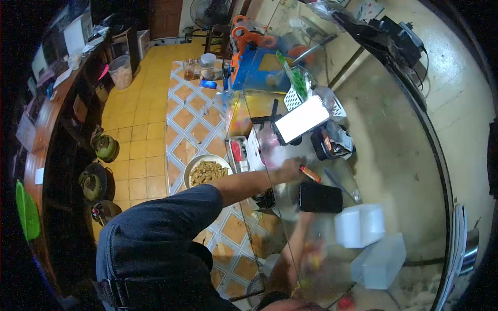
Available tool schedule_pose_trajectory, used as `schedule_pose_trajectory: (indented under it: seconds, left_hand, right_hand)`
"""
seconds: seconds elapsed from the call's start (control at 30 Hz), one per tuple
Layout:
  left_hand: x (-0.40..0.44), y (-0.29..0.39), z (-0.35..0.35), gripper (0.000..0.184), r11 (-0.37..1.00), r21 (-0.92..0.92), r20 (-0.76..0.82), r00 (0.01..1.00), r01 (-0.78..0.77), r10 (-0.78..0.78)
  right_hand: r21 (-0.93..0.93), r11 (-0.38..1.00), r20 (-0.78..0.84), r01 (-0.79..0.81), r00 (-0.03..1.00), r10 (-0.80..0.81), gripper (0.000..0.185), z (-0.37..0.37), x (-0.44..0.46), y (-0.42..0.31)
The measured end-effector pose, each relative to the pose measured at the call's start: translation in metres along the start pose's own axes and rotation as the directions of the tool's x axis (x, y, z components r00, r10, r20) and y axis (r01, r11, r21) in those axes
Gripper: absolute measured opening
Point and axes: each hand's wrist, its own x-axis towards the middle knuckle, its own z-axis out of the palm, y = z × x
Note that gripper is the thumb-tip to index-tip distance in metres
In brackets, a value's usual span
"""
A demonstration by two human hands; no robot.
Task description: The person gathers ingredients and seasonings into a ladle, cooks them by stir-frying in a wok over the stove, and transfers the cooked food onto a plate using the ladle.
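Note:
My left hand (291, 172), blurred, reaches over the glass-topped counter. Right at its fingertips is a small orange stick-like item (310, 173), perhaps a lighter; whether the fingers grip it is unclear. A dark phone (320, 198) lies flat at the end of my right arm, with my right hand (306, 216) mostly hidden under it. Above them, a phone with a bright white screen (302, 119) stands tilted on a black holder. Near the left hand are a black container (333, 142) with small items and a knife-like tool (338, 182).
A round bowl of brown food pieces (208, 172) sits on the tiled counter (181, 118) beside my left arm. White foam boxes (359, 226) and a translucent box (379, 262) are on the right. A white basket (293, 99) holds a green packet. Jars (207, 65) stand farther back.

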Motion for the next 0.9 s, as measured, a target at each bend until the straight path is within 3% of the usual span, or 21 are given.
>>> schedule_pose_trajectory:
  seconds: [0.03,0.07,0.13,0.2,0.27,0.3,0.33,0.37,0.4,0.43,0.5,0.53,0.6,0.63,0.67,0.73,0.8,0.87,0.9]
  left_hand:
    - [0.007,-0.006,0.002,0.036,0.997,-0.07,0.004,0.999,-0.039,0.039]
    - [0.026,-0.021,0.019,0.037,0.982,-0.003,-0.006,0.982,-0.188,0.188]
    - [0.036,-0.039,0.025,0.038,0.937,0.067,0.034,0.94,-0.342,0.34]
    - [0.015,-0.052,0.035,0.045,0.965,-0.141,-0.002,0.975,-0.221,0.223]
    - [-0.074,0.007,-0.011,0.051,0.934,-0.345,0.233,0.972,0.095,-0.013]
    - [-0.103,0.007,-0.016,0.063,0.929,-0.36,0.282,0.959,0.087,0.02]
    - [-0.131,-0.001,-0.017,0.065,0.924,-0.356,0.356,0.935,0.141,-0.006]
    - [-0.159,-0.01,-0.017,0.067,0.918,-0.345,0.427,0.904,0.195,-0.032]
    - [-0.193,0.011,-0.046,0.064,0.86,-0.374,0.489,0.862,0.347,-0.135]
    - [-0.213,-0.005,-0.049,0.063,0.9,-0.372,0.419,0.906,0.229,-0.057]
    - [-0.226,-0.069,-0.024,0.056,0.809,-0.552,0.28,0.959,0.2,-0.046]
    - [-0.245,-0.055,-0.051,0.053,0.695,-0.632,0.373,0.921,0.343,-0.115]
    - [-0.267,-0.054,-0.058,0.053,0.659,-0.729,0.174,0.981,0.186,-0.084]
    - [-0.27,-0.091,-0.044,0.055,0.801,-0.561,0.27,0.961,0.208,-0.06]
    - [-0.285,-0.097,-0.045,0.055,0.797,-0.564,0.274,0.959,0.216,-0.066]
    - [-0.316,-0.104,-0.046,0.056,0.733,-0.565,0.462,0.881,0.379,-0.1]
    - [-0.348,-0.102,-0.058,0.056,0.667,-0.575,0.428,0.869,0.474,-0.249]
    - [-0.357,-0.151,-0.043,0.058,0.738,-0.581,0.22,0.939,0.344,-0.264]
    - [-0.36,-0.173,-0.039,0.058,0.741,-0.582,0.209,0.942,0.335,-0.262]
  right_hand:
    - [-0.003,1.0,0.005,0.004,1.0,-0.004,0.052,0.0,0.003,-0.001]
    - [-0.004,1.0,0.008,0.003,1.0,-0.003,0.052,-0.001,0.007,-0.003]
    - [-0.004,1.0,0.015,-0.01,1.0,0.01,0.053,0.0,0.01,-0.01]
    - [-0.001,0.999,0.028,-0.042,0.999,0.042,0.053,-0.002,0.01,-0.021]
    - [0.021,0.998,0.035,-0.062,0.998,0.061,0.053,-0.005,0.001,-0.042]
    - [0.075,0.995,-0.085,0.062,0.995,-0.055,0.054,0.001,-0.019,-0.05]
    - [-0.047,0.985,-0.165,0.167,0.971,-0.173,0.057,0.011,-0.031,-0.049]
    - [-0.008,0.985,-0.153,0.174,0.973,-0.174,0.057,0.007,-0.045,-0.056]
    - [-0.018,0.985,-0.176,0.171,0.969,-0.172,0.055,0.013,-0.061,-0.058]
    - [-0.047,0.995,-0.225,0.089,0.969,-0.097,0.05,0.015,-0.078,-0.068]
    - [-0.056,0.995,-0.133,-0.079,0.989,0.071,0.043,0.01,-0.121,-0.096]
    - [-0.059,0.984,-0.071,-0.17,0.984,0.166,0.042,0.012,-0.144,-0.109]
    - [0.064,0.998,0.121,-0.002,0.993,-0.006,0.041,0.029,-0.184,-0.148]
    - [0.108,0.99,-0.018,0.091,0.996,-0.09,0.04,0.046,-0.196,-0.17]
    - [0.176,0.976,-0.022,0.128,0.992,-0.126,0.041,0.058,-0.199,-0.177]
    - [0.136,0.983,-0.112,0.121,0.988,-0.106,0.042,0.068,-0.186,-0.181]
    - [0.133,0.99,-0.097,0.043,0.995,-0.03,0.045,0.087,-0.182,-0.158]
    - [0.12,0.992,-0.059,0.023,0.998,-0.016,0.043,0.1,-0.206,-0.137]
    - [0.195,0.978,-0.053,0.077,0.996,-0.068,0.041,0.097,-0.224,-0.133]
